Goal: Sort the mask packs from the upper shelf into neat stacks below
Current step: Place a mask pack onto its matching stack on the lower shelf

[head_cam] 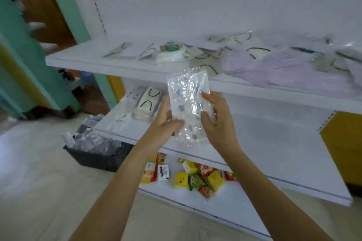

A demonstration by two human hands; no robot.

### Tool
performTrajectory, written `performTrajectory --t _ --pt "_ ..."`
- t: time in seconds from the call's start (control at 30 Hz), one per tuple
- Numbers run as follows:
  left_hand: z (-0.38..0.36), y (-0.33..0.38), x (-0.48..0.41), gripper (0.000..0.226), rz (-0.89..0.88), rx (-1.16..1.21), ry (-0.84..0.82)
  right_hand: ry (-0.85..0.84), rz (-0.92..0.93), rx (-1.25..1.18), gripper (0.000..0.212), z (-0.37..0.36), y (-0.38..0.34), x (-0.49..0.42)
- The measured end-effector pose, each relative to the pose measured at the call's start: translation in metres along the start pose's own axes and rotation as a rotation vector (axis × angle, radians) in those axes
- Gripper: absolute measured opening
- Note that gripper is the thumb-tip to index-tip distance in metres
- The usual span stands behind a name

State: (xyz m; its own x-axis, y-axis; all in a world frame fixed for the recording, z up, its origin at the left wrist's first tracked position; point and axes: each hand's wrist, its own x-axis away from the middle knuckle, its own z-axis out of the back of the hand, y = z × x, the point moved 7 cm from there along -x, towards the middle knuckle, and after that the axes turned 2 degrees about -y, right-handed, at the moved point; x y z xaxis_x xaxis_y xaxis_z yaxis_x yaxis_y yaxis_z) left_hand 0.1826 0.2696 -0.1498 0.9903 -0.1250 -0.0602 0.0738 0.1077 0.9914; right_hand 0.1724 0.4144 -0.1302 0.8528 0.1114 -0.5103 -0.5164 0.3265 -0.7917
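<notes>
where the white shelf unit (195,15) fills the view from 9 o'clock round to 3 o'clock, it carries 3 boards. the upper shelf (117,65) runs across toward 2 o'clock under a loose spread of mask packs. the biggest lot, a heap of lilac masks (284,66), lies at 2 o'clock, with a green-labelled pack (171,53) at 12 o'clock. the middle shelf (274,143) sits below it. the bottom shelf (244,201), at 5 o'clock, holds a scatter of yellow, red and green snack packets (199,180). on the floor at 8 o'clock, just beside the unit's end, stands a black basket (101,157) full of clear-wrapped packs. at the 10 o'clock end of the middle shelf are 2 short stacks side by side: white masks with black loops (147,103) and, to their 9 o'clock, patterned packs (129,98).

at centre, in the air in front of the middle shelf, a clear pack (188,103) of patterned masks is held upright, a little tilted, with its top edge across the upper shelf's front lip. the left hand (166,125) grips its lower 9 o'clock edge, thumb curled across the front, fingers together up the back. the right hand (217,119) grips the 3 o'clock edge, with 2 digits curled onto the front and the rest hidden behind the wrap.
</notes>
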Motion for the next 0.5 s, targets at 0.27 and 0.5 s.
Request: performTrajectory --t 0.27,0.5 --pt "0.139 -0.135 0.1 0.063 0.414 -0.035 0.262 -0.297 -0.376 -0.107 0.036 -0.19 0.028 0.088" --pt "0.238 -0.192 0.071 0.04 0.489 -0.176 0.434 -0.46 -0.541 -0.07 0.045 -0.304 0.062 0.077"
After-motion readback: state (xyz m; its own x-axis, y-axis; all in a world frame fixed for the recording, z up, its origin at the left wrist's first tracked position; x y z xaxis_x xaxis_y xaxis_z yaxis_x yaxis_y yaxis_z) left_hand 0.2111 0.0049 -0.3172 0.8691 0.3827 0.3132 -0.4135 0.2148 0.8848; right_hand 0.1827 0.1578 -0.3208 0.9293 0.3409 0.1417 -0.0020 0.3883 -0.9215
